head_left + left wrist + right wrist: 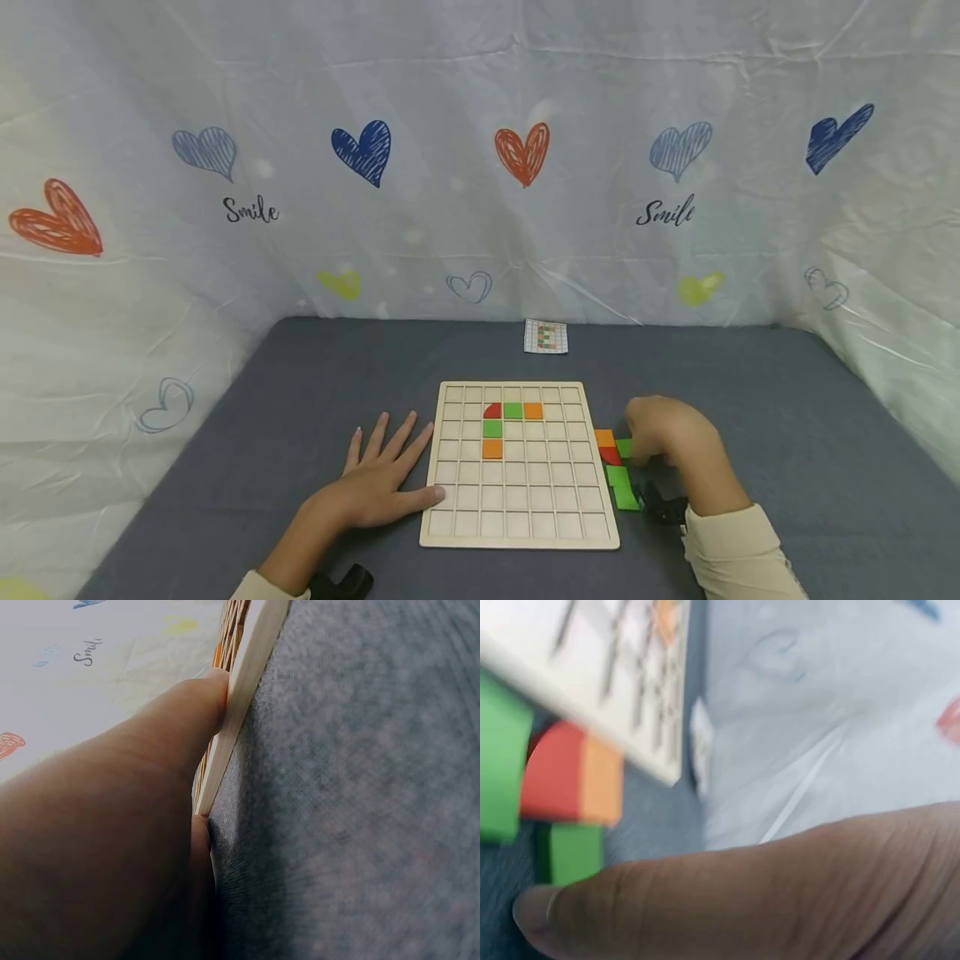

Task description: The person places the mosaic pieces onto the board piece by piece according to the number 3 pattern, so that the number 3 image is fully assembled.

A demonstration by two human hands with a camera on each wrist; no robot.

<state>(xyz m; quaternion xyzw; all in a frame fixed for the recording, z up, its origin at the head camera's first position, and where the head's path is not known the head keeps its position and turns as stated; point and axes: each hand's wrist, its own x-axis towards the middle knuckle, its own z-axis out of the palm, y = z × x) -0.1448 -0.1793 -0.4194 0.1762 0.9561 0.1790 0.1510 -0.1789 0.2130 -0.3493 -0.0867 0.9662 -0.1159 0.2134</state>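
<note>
A pale wooden grid board (517,499) lies on the table in front of me, with several red, green and orange tiles (513,410) set in its upper squares. My left hand (375,493) is flat on the cloth at the board's left side, fingers spread, thumb resting on its rim. My right hand (670,433) is down at the right of the board, beside a green tile (625,448). In the right wrist view its thumb (667,907) lies against or very near that green tile (577,853); the other fingers are hidden, so a grip cannot be made out.
An orange tile (604,437), a red rounded tile (611,457) and more green tiles (626,497) lie along the board's right edge. Behind the board a small pattern card (546,337) rests on the grey tablecloth (360,358). A white curtain (450,233) with printed hearts hangs behind.
</note>
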